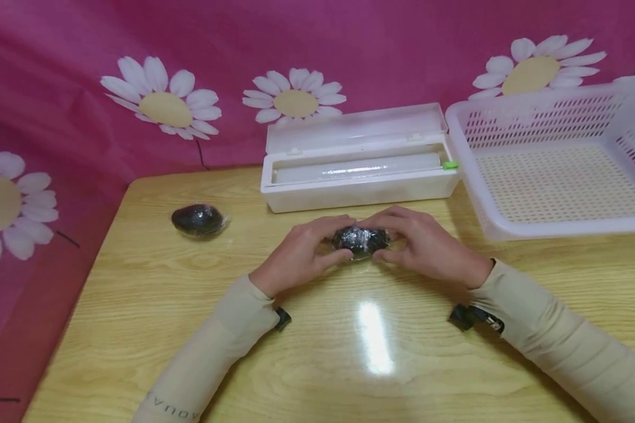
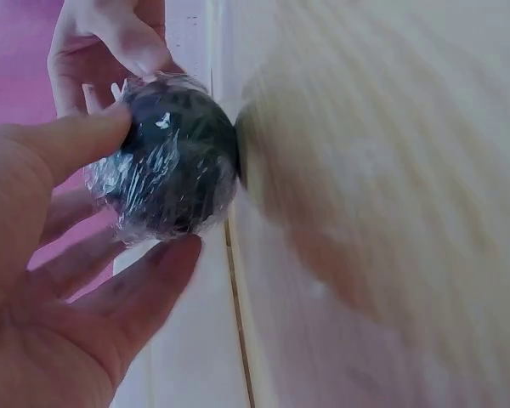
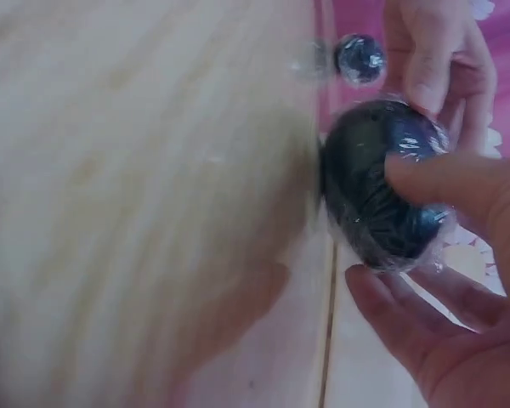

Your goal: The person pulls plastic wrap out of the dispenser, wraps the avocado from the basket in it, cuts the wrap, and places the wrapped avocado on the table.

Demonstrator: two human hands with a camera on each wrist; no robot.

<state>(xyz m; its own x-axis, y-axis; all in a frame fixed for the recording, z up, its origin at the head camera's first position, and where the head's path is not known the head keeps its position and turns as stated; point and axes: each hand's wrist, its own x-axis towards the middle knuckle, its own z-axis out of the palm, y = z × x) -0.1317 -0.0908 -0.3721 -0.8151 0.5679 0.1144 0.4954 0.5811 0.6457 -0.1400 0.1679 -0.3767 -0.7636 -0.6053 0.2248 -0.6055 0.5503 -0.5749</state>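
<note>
A dark, rounded fruit that looks like an avocado (image 1: 361, 241) rests on the wooden table, wrapped in clear, wrinkled cling film. My left hand (image 1: 303, 249) holds its left end between thumb and fingers. At the other end, my right hand (image 1: 425, 247) grips it in the same way. Loose film sticks out around the avocado (image 2: 174, 161) in the left wrist view. From the right wrist, the thumb lies across the wrapped avocado (image 3: 365, 183) and the fingers curve beneath. A second film-wrapped avocado (image 1: 197, 221) lies apart on the table's left.
Behind my hands stands a white cling film dispenser (image 1: 360, 194), lid raised, a film roll (image 1: 360, 167) inside and a green slider (image 1: 450, 165) at its right end. A white perforated basket (image 1: 561, 229) sits at the right. Pink flowered cloth (image 1: 391, 53) hangs behind the table (image 1: 317, 364).
</note>
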